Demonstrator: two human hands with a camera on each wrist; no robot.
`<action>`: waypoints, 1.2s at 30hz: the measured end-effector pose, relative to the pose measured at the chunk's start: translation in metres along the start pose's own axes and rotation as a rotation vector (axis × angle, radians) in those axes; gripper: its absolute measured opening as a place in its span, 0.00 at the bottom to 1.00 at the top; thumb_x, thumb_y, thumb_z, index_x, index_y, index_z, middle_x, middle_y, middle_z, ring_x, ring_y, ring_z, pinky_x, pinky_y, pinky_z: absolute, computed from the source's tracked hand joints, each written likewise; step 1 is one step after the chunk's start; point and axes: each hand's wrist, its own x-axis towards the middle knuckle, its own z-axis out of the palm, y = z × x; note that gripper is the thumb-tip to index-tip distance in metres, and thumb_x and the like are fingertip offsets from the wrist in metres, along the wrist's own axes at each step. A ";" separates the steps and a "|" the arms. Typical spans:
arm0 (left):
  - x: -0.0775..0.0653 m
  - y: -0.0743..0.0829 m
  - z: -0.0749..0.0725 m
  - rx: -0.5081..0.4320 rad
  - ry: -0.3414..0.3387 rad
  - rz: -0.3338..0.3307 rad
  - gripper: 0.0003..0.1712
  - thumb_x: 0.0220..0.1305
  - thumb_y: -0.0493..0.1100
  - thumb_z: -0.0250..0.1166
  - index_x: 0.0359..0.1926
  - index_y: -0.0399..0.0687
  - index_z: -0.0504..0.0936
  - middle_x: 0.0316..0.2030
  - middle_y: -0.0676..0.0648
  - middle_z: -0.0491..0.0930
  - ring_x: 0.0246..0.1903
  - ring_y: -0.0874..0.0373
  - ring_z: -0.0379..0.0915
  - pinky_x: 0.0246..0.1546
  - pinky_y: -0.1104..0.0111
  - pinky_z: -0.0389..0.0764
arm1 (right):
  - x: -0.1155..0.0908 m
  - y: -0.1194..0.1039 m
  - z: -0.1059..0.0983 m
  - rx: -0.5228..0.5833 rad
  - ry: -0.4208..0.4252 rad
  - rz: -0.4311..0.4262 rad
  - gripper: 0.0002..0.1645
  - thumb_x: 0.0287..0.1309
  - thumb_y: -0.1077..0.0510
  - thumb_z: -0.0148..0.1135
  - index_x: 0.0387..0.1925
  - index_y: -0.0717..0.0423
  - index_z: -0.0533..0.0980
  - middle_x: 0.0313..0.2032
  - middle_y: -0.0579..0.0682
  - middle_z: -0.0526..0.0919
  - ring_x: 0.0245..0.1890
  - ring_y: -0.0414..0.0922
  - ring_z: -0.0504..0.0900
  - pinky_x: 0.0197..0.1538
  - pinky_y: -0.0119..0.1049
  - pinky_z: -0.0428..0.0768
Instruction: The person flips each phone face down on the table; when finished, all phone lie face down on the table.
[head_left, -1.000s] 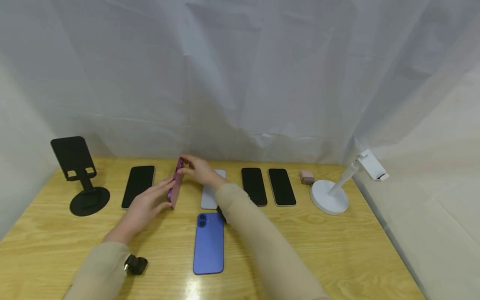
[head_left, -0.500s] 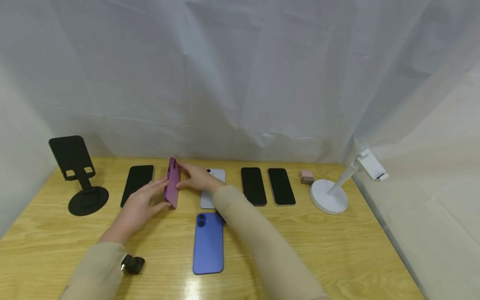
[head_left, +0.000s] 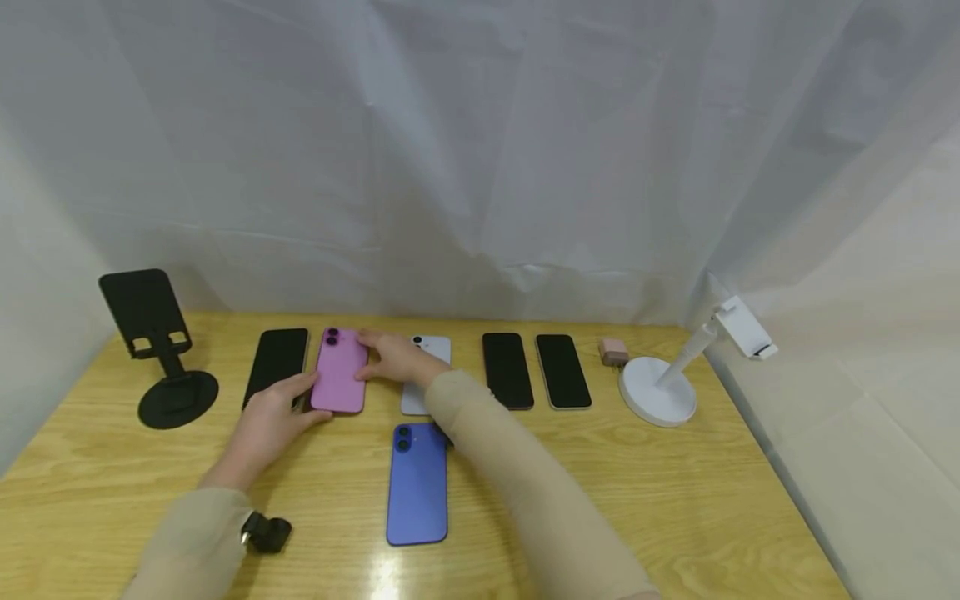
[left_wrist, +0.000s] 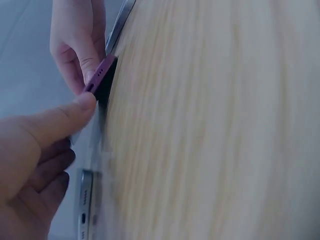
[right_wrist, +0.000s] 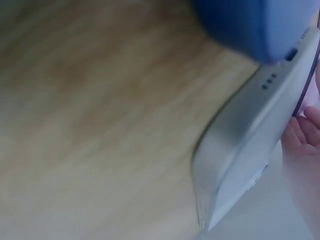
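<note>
A pink smartphone [head_left: 340,377], camera side up, is held between both hands near the back of the table. My left hand [head_left: 266,425] grips its left edge, thumb at the lower corner. From the other side, my right hand [head_left: 399,358] pinches the upper right edge. The left wrist view shows the phone's purple-pink bottom edge [left_wrist: 100,75] tilted, its dark underside facing the wood. Under the right forearm lies a white smartphone [head_left: 417,392], partly covered. A blue smartphone [head_left: 417,492] lies camera side up closer to the front.
A black-screened phone [head_left: 276,363] lies left of the pink one, beside a black phone stand [head_left: 177,400]. To the right are two more dark-screened phones, one red-edged [head_left: 507,371] and one pale-edged [head_left: 563,372], a pink charger plug [head_left: 613,352] and a white stand [head_left: 658,396].
Both hands have turned the pink phone from standing on its edge to nearly flat, back facing up. It has shifted left, and the left hand has moved slightly left with it.
</note>
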 end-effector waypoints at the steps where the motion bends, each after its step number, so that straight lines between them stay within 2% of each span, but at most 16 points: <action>1: 0.001 0.000 0.002 0.005 -0.010 0.001 0.38 0.54 0.41 0.72 0.62 0.28 0.69 0.59 0.28 0.68 0.58 0.31 0.64 0.57 0.43 0.67 | -0.001 0.001 -0.001 -0.007 -0.008 0.010 0.44 0.58 0.43 0.64 0.70 0.55 0.59 0.71 0.51 0.57 0.70 0.44 0.55 0.69 0.28 0.51; 7: 0.007 0.001 0.011 0.003 -0.047 0.010 0.33 0.55 0.37 0.71 0.59 0.26 0.72 0.56 0.27 0.71 0.57 0.32 0.66 0.57 0.44 0.69 | -0.007 0.005 -0.008 -0.038 -0.042 0.030 0.45 0.58 0.43 0.65 0.70 0.56 0.60 0.71 0.51 0.58 0.70 0.46 0.56 0.70 0.30 0.52; 14: 0.009 0.006 0.012 0.027 -0.034 0.026 0.30 0.55 0.34 0.71 0.57 0.25 0.73 0.54 0.27 0.73 0.55 0.32 0.68 0.55 0.44 0.70 | -0.009 0.008 -0.011 -0.056 -0.058 0.003 0.45 0.57 0.45 0.66 0.70 0.59 0.60 0.71 0.54 0.57 0.70 0.47 0.56 0.70 0.29 0.51; 21: 0.008 0.009 0.014 0.023 -0.042 0.029 0.29 0.55 0.33 0.70 0.57 0.25 0.73 0.54 0.26 0.72 0.55 0.32 0.68 0.54 0.44 0.71 | -0.019 0.007 -0.015 -0.082 -0.085 -0.017 0.43 0.61 0.46 0.62 0.71 0.59 0.57 0.71 0.54 0.55 0.71 0.46 0.54 0.70 0.28 0.49; 28: 0.012 0.015 0.016 -0.001 -0.037 0.043 0.32 0.56 0.36 0.70 0.59 0.25 0.71 0.57 0.27 0.70 0.58 0.32 0.66 0.57 0.45 0.68 | -0.043 0.025 -0.034 -0.088 -0.103 -0.024 0.44 0.63 0.49 0.61 0.72 0.60 0.53 0.72 0.54 0.53 0.71 0.46 0.53 0.71 0.30 0.50; 36: 0.021 0.038 0.017 -0.075 -0.066 0.052 0.34 0.61 0.41 0.66 0.64 0.29 0.67 0.62 0.30 0.66 0.62 0.33 0.59 0.63 0.44 0.60 | -0.079 0.055 -0.058 -0.082 -0.074 0.052 0.46 0.60 0.48 0.63 0.72 0.59 0.54 0.72 0.54 0.53 0.71 0.47 0.53 0.71 0.36 0.54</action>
